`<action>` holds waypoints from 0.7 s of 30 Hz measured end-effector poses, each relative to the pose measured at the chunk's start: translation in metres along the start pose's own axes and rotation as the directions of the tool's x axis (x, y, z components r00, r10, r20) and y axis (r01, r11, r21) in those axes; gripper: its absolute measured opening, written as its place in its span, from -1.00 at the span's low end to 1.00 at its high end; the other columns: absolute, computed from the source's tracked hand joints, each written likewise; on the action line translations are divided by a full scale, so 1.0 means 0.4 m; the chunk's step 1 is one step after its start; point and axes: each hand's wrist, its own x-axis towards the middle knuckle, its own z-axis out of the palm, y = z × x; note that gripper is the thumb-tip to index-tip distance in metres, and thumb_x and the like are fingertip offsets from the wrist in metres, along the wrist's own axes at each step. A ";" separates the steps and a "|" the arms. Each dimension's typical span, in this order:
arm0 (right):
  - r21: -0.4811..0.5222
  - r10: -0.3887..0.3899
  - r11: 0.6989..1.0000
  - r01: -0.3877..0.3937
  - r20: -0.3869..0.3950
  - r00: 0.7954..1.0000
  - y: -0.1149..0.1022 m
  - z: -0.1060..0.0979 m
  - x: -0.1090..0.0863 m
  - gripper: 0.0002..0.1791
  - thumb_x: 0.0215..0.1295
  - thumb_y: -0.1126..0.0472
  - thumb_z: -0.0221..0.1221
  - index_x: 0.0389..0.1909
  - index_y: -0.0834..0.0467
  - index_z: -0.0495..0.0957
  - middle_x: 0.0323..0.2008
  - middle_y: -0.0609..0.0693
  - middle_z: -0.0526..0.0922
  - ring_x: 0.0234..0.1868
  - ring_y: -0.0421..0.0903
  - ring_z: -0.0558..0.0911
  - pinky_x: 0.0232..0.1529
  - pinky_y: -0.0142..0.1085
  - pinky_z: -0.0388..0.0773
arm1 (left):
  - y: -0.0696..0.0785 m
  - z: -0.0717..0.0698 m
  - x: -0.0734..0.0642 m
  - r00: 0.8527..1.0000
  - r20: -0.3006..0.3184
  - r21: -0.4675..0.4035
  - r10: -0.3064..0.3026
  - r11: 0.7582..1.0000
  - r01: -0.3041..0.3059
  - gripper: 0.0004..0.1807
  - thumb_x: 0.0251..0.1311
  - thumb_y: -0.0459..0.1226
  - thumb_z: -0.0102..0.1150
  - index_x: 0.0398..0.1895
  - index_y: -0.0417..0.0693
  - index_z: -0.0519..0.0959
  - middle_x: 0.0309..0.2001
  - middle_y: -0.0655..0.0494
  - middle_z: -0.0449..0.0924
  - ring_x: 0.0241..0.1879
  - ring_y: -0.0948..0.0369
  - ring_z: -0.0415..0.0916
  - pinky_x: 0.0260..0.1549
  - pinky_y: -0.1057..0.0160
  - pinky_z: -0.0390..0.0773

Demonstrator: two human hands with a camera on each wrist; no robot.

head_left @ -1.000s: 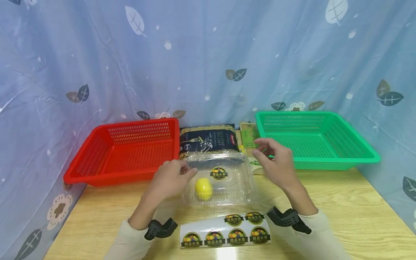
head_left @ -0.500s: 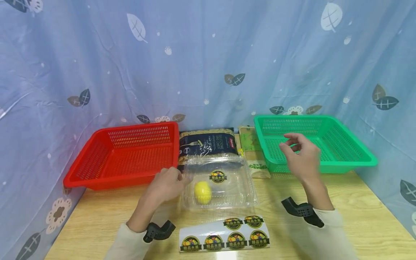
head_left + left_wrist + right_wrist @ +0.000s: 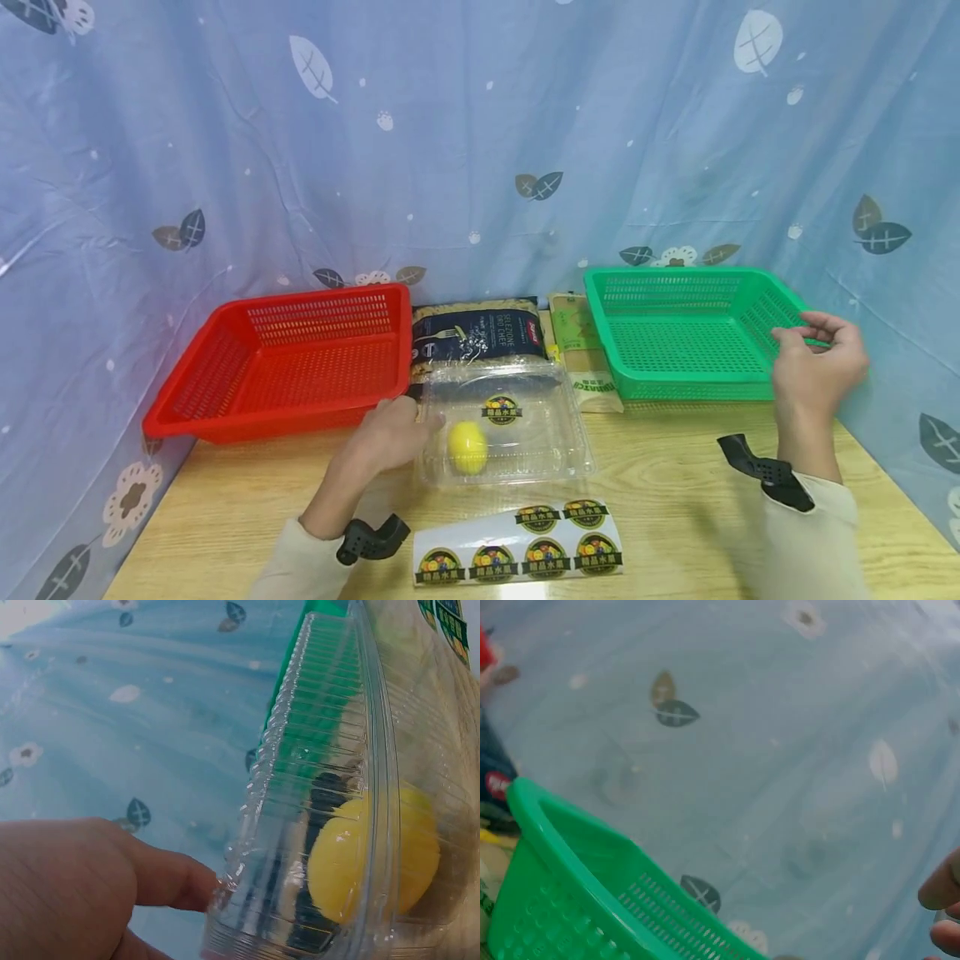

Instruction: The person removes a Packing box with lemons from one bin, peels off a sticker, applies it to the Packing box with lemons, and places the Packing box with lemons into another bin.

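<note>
The right hand (image 3: 819, 367), loosely curled, seemingly empty, has moved toward the right rim of the green basket (image 3: 675, 385); only the left hand (image 3: 388, 433), grip unclear, touches the clear clamshell (image 3: 528, 437) midway across the surface (image 3: 660, 475).

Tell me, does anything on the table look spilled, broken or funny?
I see nothing spilled or broken. The sticker sheet looks a bit uneven: its upper left is bare, while stickers cover the rest.

Your clear box (image 3: 536, 446) is glossy ribbed plastic; the red basket (image 3: 277, 417) and green basket (image 3: 693, 390) look smooth plastic, the sticker sheet (image 3: 480, 533) shiny paper, the table (image 3: 667, 483) grained wood, your sleeves (image 3: 813, 529) matt cloth.
</note>
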 end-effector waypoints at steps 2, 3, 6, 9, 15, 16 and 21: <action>0.110 0.090 0.990 -0.086 -0.030 0.995 0.018 -0.010 0.017 -0.73 0.31 0.41 0.16 -0.17 -0.05 0.54 -0.36 -0.15 0.39 -0.52 -0.28 0.37 -0.57 -0.50 0.29 | -0.006 0.003 0.004 1.000 0.014 -0.038 0.021 0.999 -0.020 -0.53 0.43 -0.04 0.11 -0.64 -0.06 0.42 -0.75 0.15 0.20 -0.77 0.24 0.09 -0.73 0.30 0.09; 0.153 0.136 0.980 -0.129 -0.042 0.990 0.026 -0.016 0.023 -0.74 0.31 0.42 0.14 -0.17 -0.04 0.52 -0.35 -0.13 0.36 -0.51 -0.27 0.35 -0.58 -0.49 0.27 | -0.010 0.004 0.006 0.999 0.024 -0.071 0.029 0.997 -0.027 -0.54 0.43 -0.06 0.10 -0.64 -0.07 0.43 -0.75 0.14 0.22 -0.78 0.22 0.15 -0.72 0.29 0.13; 0.215 0.249 0.950 -0.225 -0.089 0.964 0.056 -0.028 0.039 -0.72 0.31 0.43 0.13 -0.17 -0.05 0.46 -0.35 -0.11 0.30 -0.51 -0.23 0.28 -0.54 -0.47 0.26 | -0.024 0.009 0.012 0.997 0.060 -0.194 0.042 0.981 -0.030 -0.58 0.43 -0.11 0.08 -0.61 -0.12 0.47 -0.73 0.06 0.37 -0.75 0.14 0.40 -0.70 0.24 0.38; 0.176 0.311 0.943 -0.281 -0.169 0.935 0.085 -0.036 0.049 -0.65 0.26 0.43 0.14 -0.13 -0.11 0.41 -0.35 -0.15 0.26 -0.43 -0.26 0.25 -0.36 -0.46 0.24 | -0.036 0.014 0.017 0.995 0.087 -0.309 0.038 0.951 -0.009 -0.65 0.42 -0.15 0.08 -0.50 -0.18 0.50 -0.64 -0.06 0.50 -0.64 0.02 0.57 -0.58 0.14 0.59; 0.379 0.431 0.865 -0.329 -0.227 0.873 0.123 -0.042 0.066 -0.44 0.17 0.56 0.14 0.00 -0.09 0.27 -0.31 -0.13 0.16 -0.40 -0.25 0.14 -0.43 -0.46 0.22 | -0.040 0.009 0.024 0.993 0.113 -0.396 0.027 0.918 0.020 -0.73 0.41 -0.17 0.10 -0.22 -0.25 0.50 -0.44 -0.14 0.53 -0.56 -0.02 0.60 -0.50 0.11 0.64; 0.433 0.456 0.838 -0.333 -0.220 0.862 0.128 -0.043 0.068 -0.42 0.17 0.58 0.14 0.01 -0.07 0.23 -0.25 -0.14 0.18 -0.42 -0.22 0.11 -0.48 -0.45 0.20 | -0.039 0.009 0.025 0.993 0.115 -0.408 0.022 0.913 0.027 -0.72 0.41 -0.17 0.11 -0.16 -0.27 0.49 -0.41 -0.15 0.53 -0.57 -0.02 0.61 -0.49 0.11 0.64; 0.628 0.578 0.667 -0.402 -0.095 0.810 0.160 -0.055 0.072 -0.44 0.25 0.51 0.22 -0.09 -0.01 0.07 -0.02 -0.16 0.23 -0.66 -0.11 0.11 -0.74 -0.33 0.27 | -0.041 0.011 0.034 0.988 0.152 -0.499 0.010 0.864 0.068 -0.58 0.39 -0.19 0.14 0.11 -0.31 0.35 -0.42 -0.17 0.49 -0.63 -0.02 0.59 -0.52 0.09 0.68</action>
